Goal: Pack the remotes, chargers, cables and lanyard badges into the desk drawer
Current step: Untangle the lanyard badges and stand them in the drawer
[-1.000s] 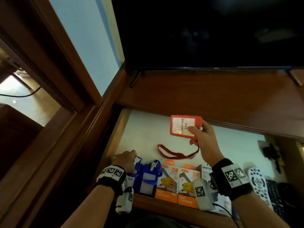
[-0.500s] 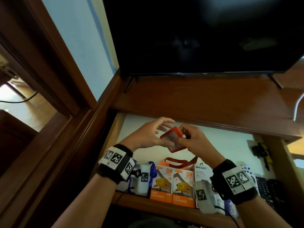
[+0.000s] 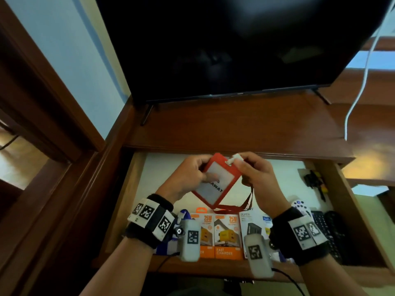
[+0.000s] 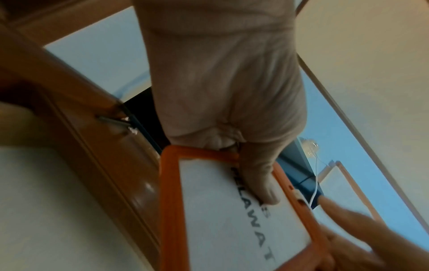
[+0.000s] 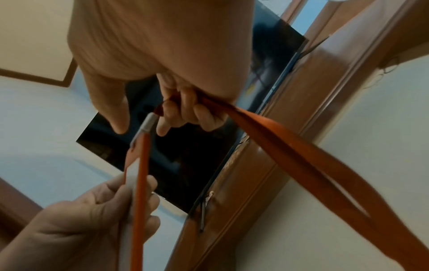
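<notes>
While gripped by both hands, red badge [image 3: 215, 182] above open drawer [image 3: 136, 180].

1. Head view looks steeply down from above the open drawer [image 3: 136, 180], desk beyond.
2. Left wrist view faces up along the hand, close against the red badge holder [image 4: 232, 210].
3. Right wrist view, equally close, shares that badge holder edge-on.
</notes>
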Available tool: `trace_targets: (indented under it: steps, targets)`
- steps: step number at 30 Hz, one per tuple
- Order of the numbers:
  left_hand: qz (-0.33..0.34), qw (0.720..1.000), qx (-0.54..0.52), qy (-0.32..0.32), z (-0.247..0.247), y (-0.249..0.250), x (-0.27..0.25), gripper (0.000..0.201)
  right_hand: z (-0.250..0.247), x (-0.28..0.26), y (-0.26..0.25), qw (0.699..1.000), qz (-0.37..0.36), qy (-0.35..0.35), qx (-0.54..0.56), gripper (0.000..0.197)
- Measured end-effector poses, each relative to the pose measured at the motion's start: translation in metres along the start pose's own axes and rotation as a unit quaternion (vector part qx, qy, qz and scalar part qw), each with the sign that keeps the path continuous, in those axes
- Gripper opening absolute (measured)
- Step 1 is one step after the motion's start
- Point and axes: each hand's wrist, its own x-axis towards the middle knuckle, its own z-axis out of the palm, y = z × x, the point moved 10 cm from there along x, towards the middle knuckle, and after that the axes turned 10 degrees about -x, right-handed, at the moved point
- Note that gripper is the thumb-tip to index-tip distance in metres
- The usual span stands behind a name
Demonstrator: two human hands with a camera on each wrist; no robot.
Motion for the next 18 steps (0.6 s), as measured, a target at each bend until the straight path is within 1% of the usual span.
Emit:
trace_targets:
  steps: [3,5,7,8,10,11,13,15,18]
  targets:
    - [0.029,0.996,-0.074,0.046,0.002,0.002,0.0,0.025,0.005,-0.007,0.003,0.999,0.016,0.022,0.026,0.028]
    - [0.048,0.989,-0.121,0.077,0.003,0.004,-0.001,0.025,0.011,-0.011,0.002,0.999,0.011,0.027,0.017,0.022]
    - [0.062,0.982,-0.143,0.105,0.003,0.006,-0.003,0.025,0.016,-0.015,0.007,0.999,0.019,0.032,0.002,0.013]
    - [0.063,0.98,-0.147,0.115,0.003,0.007,-0.003,0.025,0.018,-0.017,0.009,0.999,0.024,0.033,-0.008,0.013]
    - [0.046,0.98,-0.15,0.119,0.002,0.003,-0.004,0.028,0.02,-0.02,0.011,0.999,0.026,0.028,-0.02,0.016]
    - [0.028,0.981,-0.154,0.114,0.0,-0.001,-0.005,0.031,0.021,-0.021,0.011,0.999,0.024,0.022,-0.019,0.017]
    - [-0.004,0.984,-0.157,0.084,-0.002,-0.003,-0.007,0.039,0.023,-0.024,0.009,0.999,0.02,0.0,-0.027,0.016]
    - [-0.022,0.988,-0.147,0.029,-0.004,0.002,-0.011,0.041,0.027,-0.026,0.009,0.998,0.026,-0.039,-0.042,0.014]
    - [-0.049,0.982,-0.171,-0.055,-0.004,0.014,-0.022,0.039,0.035,-0.031,0.012,0.993,0.052,-0.098,-0.04,0.017]
